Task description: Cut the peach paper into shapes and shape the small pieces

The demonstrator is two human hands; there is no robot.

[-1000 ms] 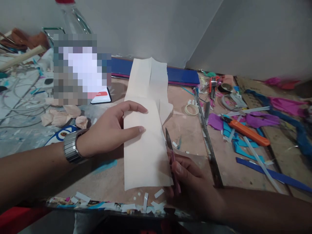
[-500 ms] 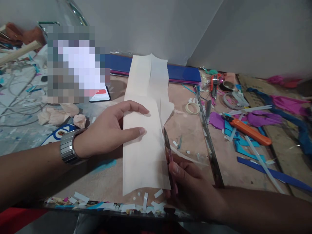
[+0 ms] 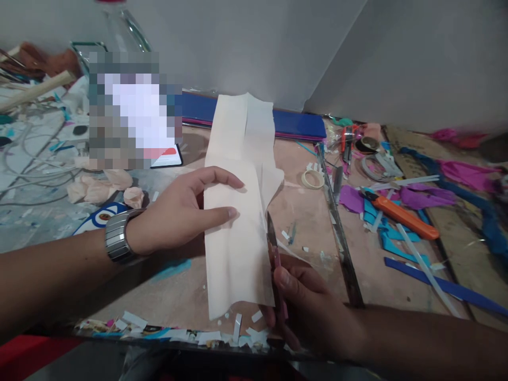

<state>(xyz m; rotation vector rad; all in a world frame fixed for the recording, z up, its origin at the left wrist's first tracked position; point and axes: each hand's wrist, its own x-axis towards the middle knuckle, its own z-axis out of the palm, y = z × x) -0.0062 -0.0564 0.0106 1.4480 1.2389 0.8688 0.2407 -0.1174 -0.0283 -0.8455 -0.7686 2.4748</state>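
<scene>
A long cream sheet of paper (image 3: 234, 238), creased and with a loose flap on its right side, stretches away from me over the worktable. My left hand (image 3: 194, 203) holds it by the left edge; thumb and index finger lie on top, and the other fingers are hidden. Along the sheet's right edge, my right hand (image 3: 313, 301) grips a pair of scissors with pink handles (image 3: 278, 259). Their dark blade points away from me, beside the paper's cut edge. The other blade is mostly out of sight behind the sheet.
A blue stack of sheets (image 3: 301, 123) lies against the wall. To the right are a tape roll (image 3: 313, 179), a metal strip (image 3: 343, 248), orange-handled cutters (image 3: 405, 212) and coloured scraps. A phone (image 3: 169, 157), crumpled paper (image 3: 99, 186) and cables are at left. White snippets (image 3: 237, 328) line the front edge.
The sheet's lower left part has shifted slightly right and buckled a little. Both hands keep nearly the same place, and the view has shifted slightly.
</scene>
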